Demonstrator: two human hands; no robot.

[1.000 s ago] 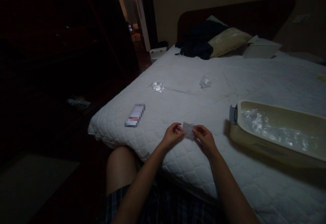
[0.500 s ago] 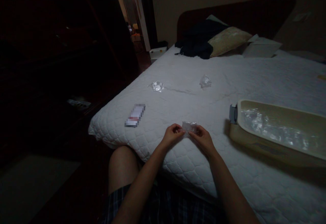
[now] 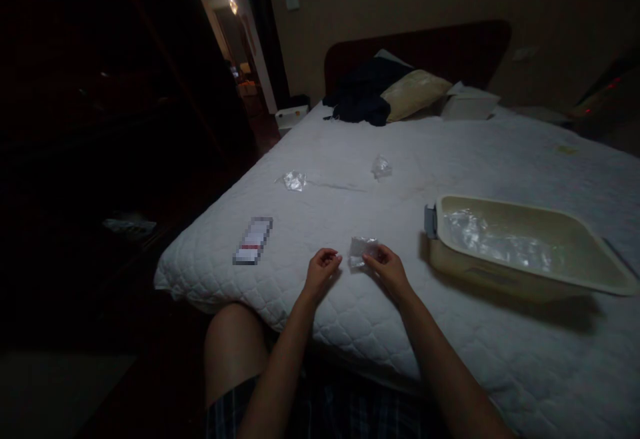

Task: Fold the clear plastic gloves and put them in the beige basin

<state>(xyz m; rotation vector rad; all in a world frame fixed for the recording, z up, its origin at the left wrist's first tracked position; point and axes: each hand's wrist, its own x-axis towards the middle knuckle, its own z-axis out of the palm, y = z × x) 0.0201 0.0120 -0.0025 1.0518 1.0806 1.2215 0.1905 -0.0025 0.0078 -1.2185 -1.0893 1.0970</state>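
My right hand (image 3: pixel 391 271) pinches a small clear plastic bag (image 3: pixel 361 252) at its right side, just above the bed. The bag is spread rather flat and looks crinkled. To its left, my left hand (image 3: pixel 323 274) is apart from the bag. Its fingers are curled in with the thumb close to the fingertips, and a pale spot shows there that I cannot make out. Farther off on the quilted white bed cover (image 3: pixel 350 319) lie two crumpled clear plastic bags, the left one (image 3: pixel 294 180) and the right one (image 3: pixel 381 166).
Right of my hands stands a cream plastic bin (image 3: pixel 505 279) with clear plastic bags (image 3: pixel 495 239) inside. A phone-like slab (image 3: pixel 253 240), blurred out, lies on the left. Dark cloth (image 3: pixel 360 92), a pillow (image 3: pixel 415 94) and a white box (image 3: pixel 470 104) rest near the headboard (image 3: pixel 490 46).
My left hand has come off the plastic bag and moved a little left. The bag looks more spread out in my right hand. The view has turned slightly right, bringing more of the bin in.
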